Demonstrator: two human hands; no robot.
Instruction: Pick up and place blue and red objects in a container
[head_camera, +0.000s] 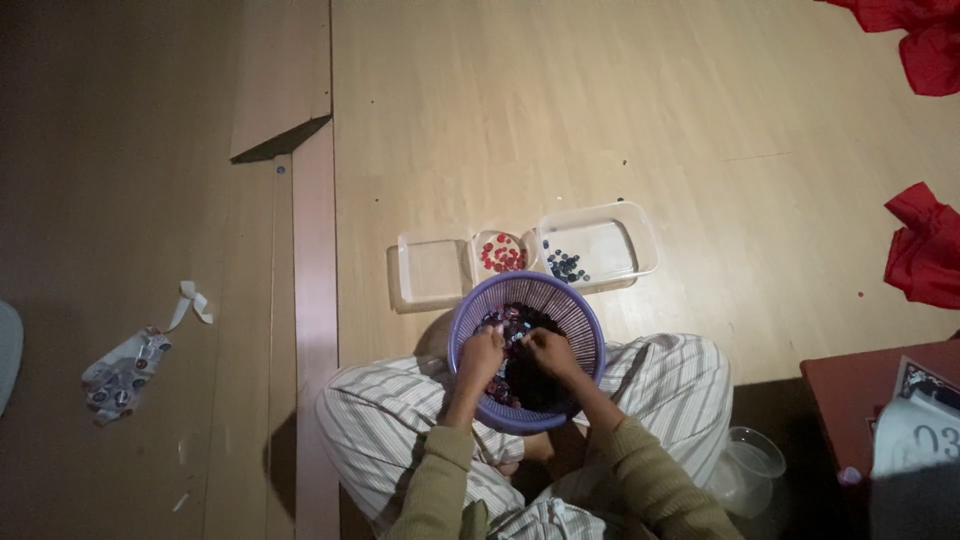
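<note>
A purple plastic basket (582, 320) rests between my crossed legs and holds a heap of small dark, red and blue pieces (518, 322). Both hands are inside it. My left hand (481, 355) digs into the left side of the heap with fingers curled. My right hand (550, 352) presses into the middle of the heap. What the fingers pinch is hidden among the pieces. Just beyond the basket stand a small round dish of red pieces (499, 252), a clear rectangular tub with several dark blue pieces (640, 240), and an empty clear tub (430, 270).
Pale wooden floor stretches ahead. Red cloth (925, 250) lies at the right, more red cloth (915, 35) at the top right corner. A dark red table corner (840, 400) with papers and a clear cup (750, 465) sit by my right knee. A crumpled wrapper (120, 375) lies left.
</note>
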